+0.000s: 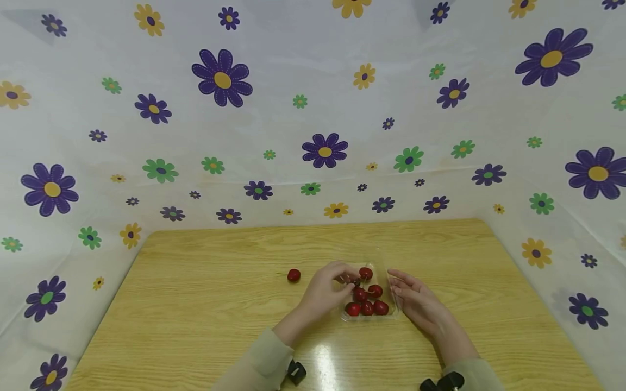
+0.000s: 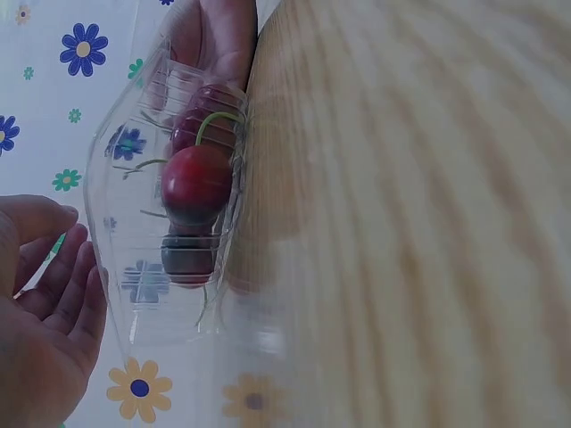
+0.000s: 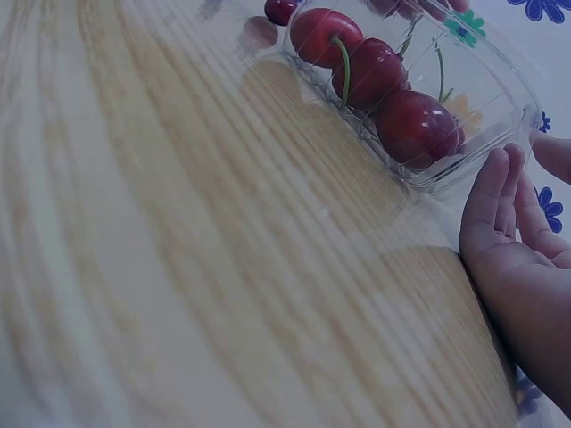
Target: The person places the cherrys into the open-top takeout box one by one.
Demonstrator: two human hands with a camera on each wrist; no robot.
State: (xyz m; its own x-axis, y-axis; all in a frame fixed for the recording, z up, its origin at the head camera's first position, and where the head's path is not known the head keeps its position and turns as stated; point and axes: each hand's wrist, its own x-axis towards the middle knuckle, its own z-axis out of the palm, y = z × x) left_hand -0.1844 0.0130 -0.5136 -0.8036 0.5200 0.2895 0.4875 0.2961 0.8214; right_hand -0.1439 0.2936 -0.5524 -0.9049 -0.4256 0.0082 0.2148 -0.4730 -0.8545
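A clear plastic box (image 1: 371, 319) stands on the table with several dark red cherries (image 1: 381, 308) inside, some with green stems. My left hand (image 1: 326, 287) is over the box's left side, fingers bent, its fingertips by a dark cherry (image 1: 356, 283). In the left wrist view a gap shows between the thumb and fingers of that left hand (image 2: 53, 312), with no cherry seen in it. At the box's right side is my right hand (image 1: 424, 305), its long fingers extended against or close to the wall. Left of the box lies a single cherry (image 1: 294, 275) with its stem.
The light wooden table (image 1: 205, 304) carries the box and the loose cherry. A white cloth (image 1: 274, 125) printed with flowers rises behind it and along both sides. Black wrist mounts (image 1: 296, 372) show at the sleeves near the bottom edge.
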